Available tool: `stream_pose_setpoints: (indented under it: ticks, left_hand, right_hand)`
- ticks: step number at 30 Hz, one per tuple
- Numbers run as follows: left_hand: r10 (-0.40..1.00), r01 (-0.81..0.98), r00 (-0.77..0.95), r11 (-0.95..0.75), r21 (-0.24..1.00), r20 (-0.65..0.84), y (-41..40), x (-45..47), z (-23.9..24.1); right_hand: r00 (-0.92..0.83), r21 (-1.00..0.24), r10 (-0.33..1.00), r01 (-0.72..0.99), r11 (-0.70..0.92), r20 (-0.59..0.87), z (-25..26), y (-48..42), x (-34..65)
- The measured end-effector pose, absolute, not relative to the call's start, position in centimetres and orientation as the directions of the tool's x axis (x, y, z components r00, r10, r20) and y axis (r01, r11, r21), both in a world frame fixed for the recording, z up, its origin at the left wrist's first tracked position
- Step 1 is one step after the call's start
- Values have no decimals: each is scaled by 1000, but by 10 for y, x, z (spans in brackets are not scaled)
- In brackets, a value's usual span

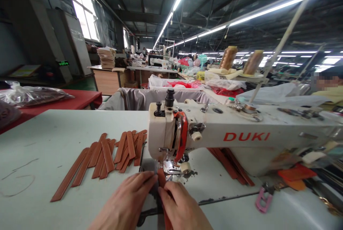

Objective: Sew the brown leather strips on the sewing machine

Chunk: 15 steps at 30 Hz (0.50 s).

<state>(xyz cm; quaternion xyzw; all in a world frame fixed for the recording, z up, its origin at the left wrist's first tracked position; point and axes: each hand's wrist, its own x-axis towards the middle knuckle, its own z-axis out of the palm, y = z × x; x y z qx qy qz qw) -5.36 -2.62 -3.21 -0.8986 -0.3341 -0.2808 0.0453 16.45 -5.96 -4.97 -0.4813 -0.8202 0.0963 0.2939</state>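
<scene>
A white DUKI sewing machine [241, 133] stands on the pale table [48, 151]. Under its needle lies a brown leather strap [161, 180], running back toward me. My left hand [128, 201] presses on the strap's left side with fingers together, fingertips close to the presser foot [171, 168]. My right hand [179, 206] pinches the strap from the right, just in front of the foot. Both hands hold this same strap.
Several loose brown straps [107, 158] lie fanned on the table to the left; more straps [230, 165] sit under the machine arm. Pink thread snips [262, 197] lie at the right. Two thread cones [241, 60] stand behind. A person sits at far right.
</scene>
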Motion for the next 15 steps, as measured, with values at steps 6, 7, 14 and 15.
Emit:
stream_pose_setpoints:
  ticks: [6,7,14,15]
  left_hand:
    - [541,525,680,-830,186,495,-24,-36,-44]
    - [540,514,683,-834,202,492,-23,-36,-39]
    - [528,482,688,-846,229,498,-22,-31,-14]
    - [523,480,682,-847,227,511,-22,-31,-14]
  right_hand:
    - [-243,-402,869,810,426,432,-54,-54,151]
    - [-232,-400,867,814,422,442,-55,-54,149]
    - [-194,-406,891,836,369,411,-48,-54,146]
    - [-229,-400,886,827,395,403,-49,-54,149]
